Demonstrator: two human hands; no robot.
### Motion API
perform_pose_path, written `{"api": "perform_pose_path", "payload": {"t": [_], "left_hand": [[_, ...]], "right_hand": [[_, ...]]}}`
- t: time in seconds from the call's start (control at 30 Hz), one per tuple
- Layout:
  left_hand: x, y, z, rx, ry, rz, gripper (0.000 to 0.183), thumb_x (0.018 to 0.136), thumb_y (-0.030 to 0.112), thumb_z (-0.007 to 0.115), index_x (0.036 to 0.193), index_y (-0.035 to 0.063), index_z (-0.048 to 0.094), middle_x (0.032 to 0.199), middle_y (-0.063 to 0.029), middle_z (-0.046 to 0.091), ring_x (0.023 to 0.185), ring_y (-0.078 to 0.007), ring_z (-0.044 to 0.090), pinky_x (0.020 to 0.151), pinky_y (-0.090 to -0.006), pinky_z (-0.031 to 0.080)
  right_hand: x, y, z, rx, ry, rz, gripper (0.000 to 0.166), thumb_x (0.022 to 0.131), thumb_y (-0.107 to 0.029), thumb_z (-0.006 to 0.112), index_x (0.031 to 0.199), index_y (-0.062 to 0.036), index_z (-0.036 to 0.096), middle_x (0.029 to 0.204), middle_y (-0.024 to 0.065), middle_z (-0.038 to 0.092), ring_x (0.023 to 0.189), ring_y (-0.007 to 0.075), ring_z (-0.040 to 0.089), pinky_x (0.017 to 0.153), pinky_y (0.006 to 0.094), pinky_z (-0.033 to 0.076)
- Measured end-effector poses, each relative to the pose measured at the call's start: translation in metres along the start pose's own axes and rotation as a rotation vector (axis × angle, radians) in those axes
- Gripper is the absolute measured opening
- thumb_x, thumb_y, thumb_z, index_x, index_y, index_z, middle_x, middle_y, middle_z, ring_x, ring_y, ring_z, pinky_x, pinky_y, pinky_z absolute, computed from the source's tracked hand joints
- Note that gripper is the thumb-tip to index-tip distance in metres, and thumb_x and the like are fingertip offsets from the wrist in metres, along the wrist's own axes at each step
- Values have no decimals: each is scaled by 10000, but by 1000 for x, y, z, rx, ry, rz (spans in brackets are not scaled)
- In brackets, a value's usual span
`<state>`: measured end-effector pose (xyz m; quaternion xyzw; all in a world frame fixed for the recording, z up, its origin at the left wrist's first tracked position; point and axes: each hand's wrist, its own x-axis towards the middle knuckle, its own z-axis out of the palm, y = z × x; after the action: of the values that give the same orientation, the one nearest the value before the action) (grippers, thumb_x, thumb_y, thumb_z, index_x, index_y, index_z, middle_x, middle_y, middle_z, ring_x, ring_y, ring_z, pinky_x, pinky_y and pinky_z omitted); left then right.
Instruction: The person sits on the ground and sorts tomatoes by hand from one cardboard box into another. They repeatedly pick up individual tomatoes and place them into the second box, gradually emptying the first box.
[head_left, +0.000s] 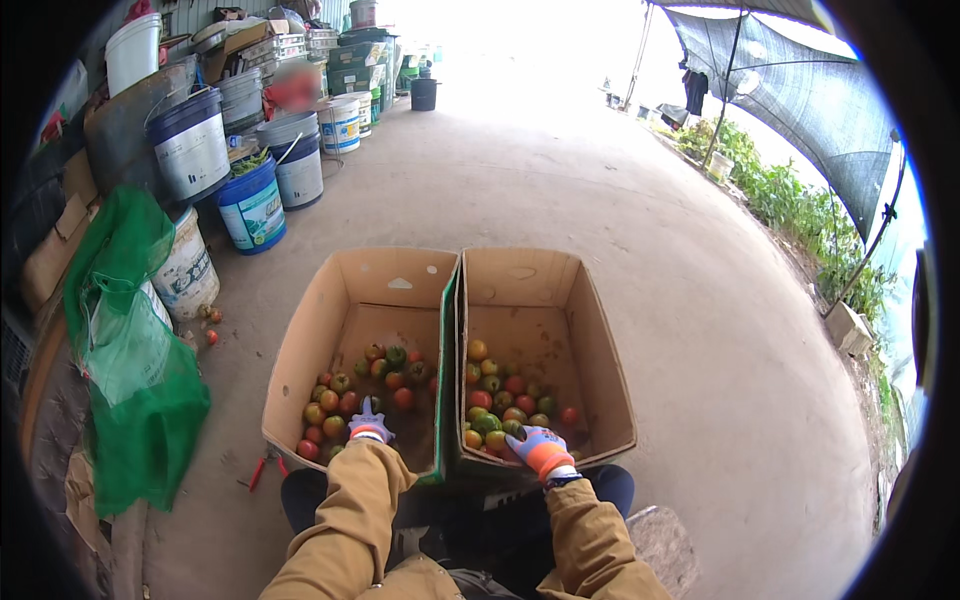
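Note:
Two cardboard boxes stand side by side on the floor in front of me, the left box (397, 274) and the right box (521, 277). Red, orange and green tomatoes (403, 398) lie in the near part of the left box, and more tomatoes (514, 385) are in the right one. My left hand (370, 424), in a purple and orange work glove, is inside the left box over the tomatoes, a finger pointing forward; its grip is hidden. My right hand (541, 448), gloved alike, reaches to the near tomatoes in the right box, with its fingertips at a dark green tomato (514, 428).
Red-handled pliers or pruners (257, 474) lie left of the boxes. A green mesh bag (142, 375) and plastic buckets (253, 206) stand along the left, with a few loose tomatoes (212, 337) on the floor. Plants (776, 199) grow at the right edge.

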<state>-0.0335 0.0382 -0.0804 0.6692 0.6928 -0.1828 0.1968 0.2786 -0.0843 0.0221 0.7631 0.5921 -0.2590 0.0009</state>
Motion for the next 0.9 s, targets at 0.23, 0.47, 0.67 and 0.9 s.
{"api": "perform_pose_path", "payload": {"t": [0.23, 0.47, 0.67, 0.9], "left_hand": [[57, 9, 54, 39, -104, -258, 584, 780, 395, 648, 1328, 262, 494, 1507, -61, 259, 1241, -326, 432, 924, -457, 433], [96, -27, 77, -137, -355, 88, 510, 810, 458, 592, 1222, 156, 578, 1279, -79, 544, 1198, -254, 506, 964, -426, 405], [74, -27, 54, -398, 23, 243, 652, 770, 536, 622, 1234, 82, 559, 1241, -162, 560, 1189, -267, 516, 984, -408, 389], [9, 38, -35, -2000, 161, 490, 221, 844, 217, 672, 1036, 118, 625, 898, -35, 649, 788, -109, 604, 664, -280, 521]], "right_hand": [[3, 7, 6, 4, -14, 29, 590, 839, -588, 457, 1165, -119, 605, 1173, 147, 602, 1108, 318, 553, 923, 416, 430], [9, 12, 14, 4, 25, 22, 541, 831, -586, 471, 1115, -155, 632, 1107, 140, 634, 1051, 334, 578, 890, 421, 447], [3, -2, 1, 31, -24, -2, 585, 835, -582, 459, 1135, -108, 626, 1153, 156, 613, 1088, 326, 564, 913, 417, 436], [4, 8, 5, 32, 2, -6, 578, 836, -565, 456, 1128, -97, 629, 1158, 157, 610, 1095, 321, 561, 910, 424, 433]]}}
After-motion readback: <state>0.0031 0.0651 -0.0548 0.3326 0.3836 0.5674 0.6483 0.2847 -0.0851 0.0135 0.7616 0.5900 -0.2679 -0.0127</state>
